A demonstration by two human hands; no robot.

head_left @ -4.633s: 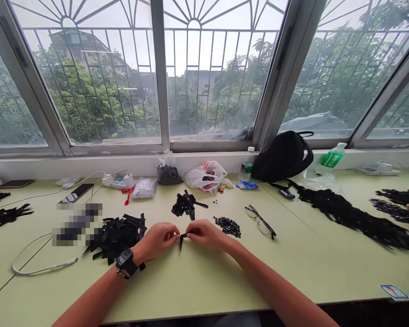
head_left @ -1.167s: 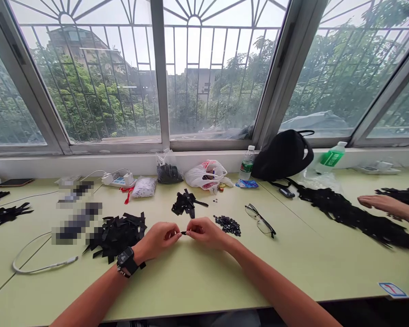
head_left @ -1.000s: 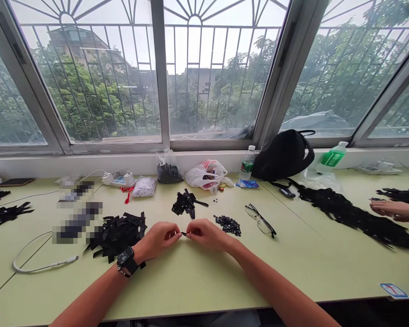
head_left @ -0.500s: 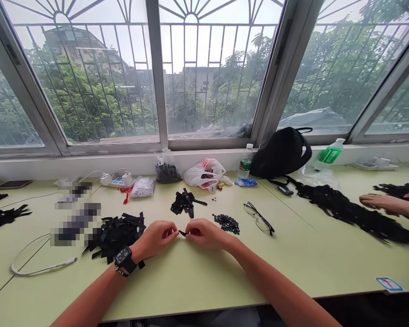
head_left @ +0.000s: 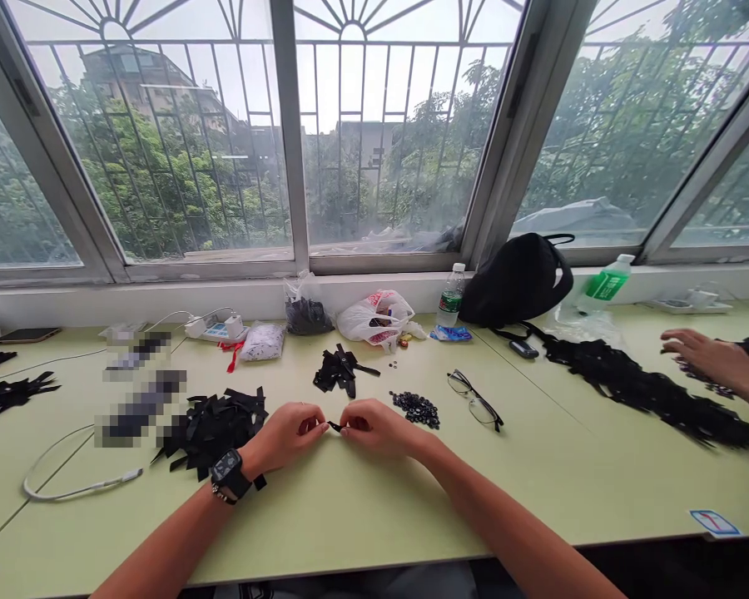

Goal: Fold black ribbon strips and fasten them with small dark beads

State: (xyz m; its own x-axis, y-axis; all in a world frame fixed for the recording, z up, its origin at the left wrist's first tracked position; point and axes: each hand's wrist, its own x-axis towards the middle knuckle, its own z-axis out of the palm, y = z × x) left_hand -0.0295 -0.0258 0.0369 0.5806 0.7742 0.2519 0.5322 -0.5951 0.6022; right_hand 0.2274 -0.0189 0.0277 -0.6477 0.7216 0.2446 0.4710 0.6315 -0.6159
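A short black strip (head_left: 334,426) spans the small gap between my hands, most of it hidden by fingers. My left hand (head_left: 293,433), with a watch at its wrist, pinches one end. The other end is gripped by the fingertips of my right hand (head_left: 374,428). Left of my hands lies a loose pile of black strips (head_left: 215,428). Beyond them sits a smaller heap of black strips (head_left: 340,370). Small dark shiny round pieces (head_left: 415,408) are gathered just past my right hand.
Eyeglasses (head_left: 475,401) lie to the right. A water bottle (head_left: 450,298), a black bag (head_left: 517,281) and plastic bags (head_left: 375,320) line the windowsill. At far right, a co-worker's hand (head_left: 702,356) hovers by a long black strip pile (head_left: 649,387). A white cable (head_left: 81,492) curls at left.
My hands and the strip stay almost still. The co-worker's hand at the right has lifted slightly, and small pieces now show beneath it.
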